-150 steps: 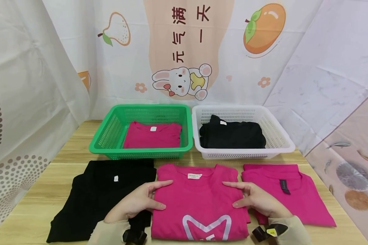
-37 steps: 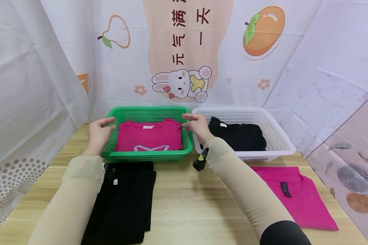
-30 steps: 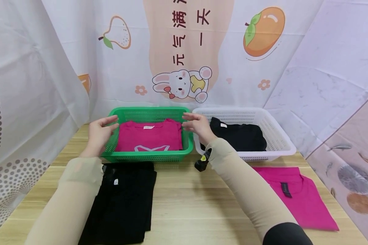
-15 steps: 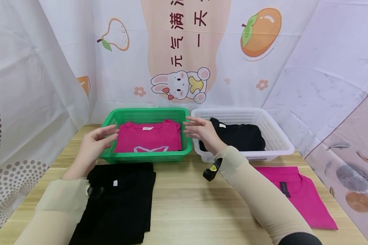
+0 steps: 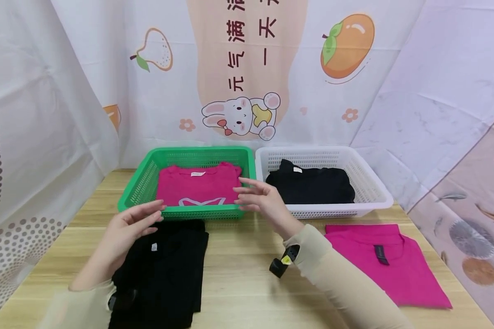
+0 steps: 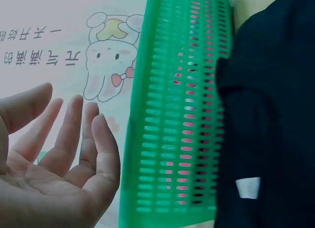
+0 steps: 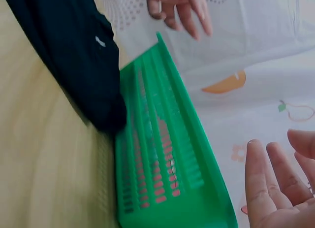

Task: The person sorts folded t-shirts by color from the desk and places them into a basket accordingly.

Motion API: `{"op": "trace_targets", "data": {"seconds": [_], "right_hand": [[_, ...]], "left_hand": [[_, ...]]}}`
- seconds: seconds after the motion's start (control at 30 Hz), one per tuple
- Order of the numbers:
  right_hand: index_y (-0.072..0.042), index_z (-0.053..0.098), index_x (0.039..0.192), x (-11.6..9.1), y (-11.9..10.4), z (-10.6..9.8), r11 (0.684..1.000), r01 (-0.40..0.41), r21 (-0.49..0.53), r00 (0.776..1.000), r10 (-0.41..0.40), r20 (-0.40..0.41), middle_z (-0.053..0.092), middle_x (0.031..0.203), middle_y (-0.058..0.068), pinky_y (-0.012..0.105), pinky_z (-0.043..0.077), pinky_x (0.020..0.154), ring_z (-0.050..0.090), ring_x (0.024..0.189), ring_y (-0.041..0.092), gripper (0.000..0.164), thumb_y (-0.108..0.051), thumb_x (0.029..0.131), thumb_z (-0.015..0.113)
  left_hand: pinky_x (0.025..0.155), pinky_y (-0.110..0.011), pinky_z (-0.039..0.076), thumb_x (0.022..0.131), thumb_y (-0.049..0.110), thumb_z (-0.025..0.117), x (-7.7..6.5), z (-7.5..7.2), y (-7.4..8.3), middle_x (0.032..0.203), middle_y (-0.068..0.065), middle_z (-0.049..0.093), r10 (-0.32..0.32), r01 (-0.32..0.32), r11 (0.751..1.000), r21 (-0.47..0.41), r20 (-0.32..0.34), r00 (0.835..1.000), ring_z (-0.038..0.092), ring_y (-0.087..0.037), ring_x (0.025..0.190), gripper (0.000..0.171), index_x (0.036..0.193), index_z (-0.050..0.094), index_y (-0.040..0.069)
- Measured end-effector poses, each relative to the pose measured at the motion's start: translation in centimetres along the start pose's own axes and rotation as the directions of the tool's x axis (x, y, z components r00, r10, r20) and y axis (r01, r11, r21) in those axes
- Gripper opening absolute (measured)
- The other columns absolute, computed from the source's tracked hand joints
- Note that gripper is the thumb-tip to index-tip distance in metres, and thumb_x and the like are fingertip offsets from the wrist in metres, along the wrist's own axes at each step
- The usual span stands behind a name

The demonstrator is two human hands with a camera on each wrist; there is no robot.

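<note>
My left hand (image 5: 125, 233) hovers in front of the green basket (image 5: 125, 196), above the folded black shirt (image 5: 164, 278) on the table; its fingers are relaxed and hold nothing. Near the basket's front right corner, my right hand (image 5: 267, 203) is also bare, fingers loosely extended. Inside the green basket lies a folded pink shirt (image 5: 197, 187) with a white label and part of a pale star print. In the left wrist view the green basket's slotted side (image 6: 172, 114) stands beside the left hand (image 6: 64, 159). The right wrist view shows the right hand's relaxed fingers (image 7: 261, 183).
A white basket (image 5: 378, 196) holding a folded black garment (image 5: 313, 185) stands right of the green one. Another folded pink shirt (image 5: 399, 269) with a dark label lies at the table's right. A printed cloth (image 5: 160, 105) hangs behind the baskets.
The star-print pink shirt went from the table's middle into the green basket. Both hands have since drawn back from the basket toward me, and the left lower over the black shirt.
</note>
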State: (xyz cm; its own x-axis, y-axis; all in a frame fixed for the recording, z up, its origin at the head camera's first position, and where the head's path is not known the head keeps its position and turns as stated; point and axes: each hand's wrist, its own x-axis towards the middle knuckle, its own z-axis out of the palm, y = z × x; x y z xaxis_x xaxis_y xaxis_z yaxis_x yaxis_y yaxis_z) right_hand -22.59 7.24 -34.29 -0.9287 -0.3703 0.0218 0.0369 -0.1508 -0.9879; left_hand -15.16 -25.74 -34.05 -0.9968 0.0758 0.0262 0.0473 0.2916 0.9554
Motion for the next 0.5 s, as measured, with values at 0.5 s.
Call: {"op": "trace_targets", "data": {"seconds": [0.5], "right_hand": [[-0.001, 0.05, 0.143, -4.1, 4.3, 3.9, 0.997, 0.047, 0.058, 0.995, -0.051, 0.083, 0.059, 0.133, 0.028, 0.041, 0.059, 0.088, 0.072, 0.098, 0.021, 0.052, -0.001, 0.093, 0.062]], "left_hand": [[0.082, -0.02, 0.056, 0.099, 0.033, 0.06, -3.5, 0.1, -4.2, 0.116, 0.031, 0.063, -0.178, 0.178, 0.984, -0.007, -0.036, 0.983, 0.063, 0.007, 0.104, 0.055, 0.146, 0.048, 0.008]]}}
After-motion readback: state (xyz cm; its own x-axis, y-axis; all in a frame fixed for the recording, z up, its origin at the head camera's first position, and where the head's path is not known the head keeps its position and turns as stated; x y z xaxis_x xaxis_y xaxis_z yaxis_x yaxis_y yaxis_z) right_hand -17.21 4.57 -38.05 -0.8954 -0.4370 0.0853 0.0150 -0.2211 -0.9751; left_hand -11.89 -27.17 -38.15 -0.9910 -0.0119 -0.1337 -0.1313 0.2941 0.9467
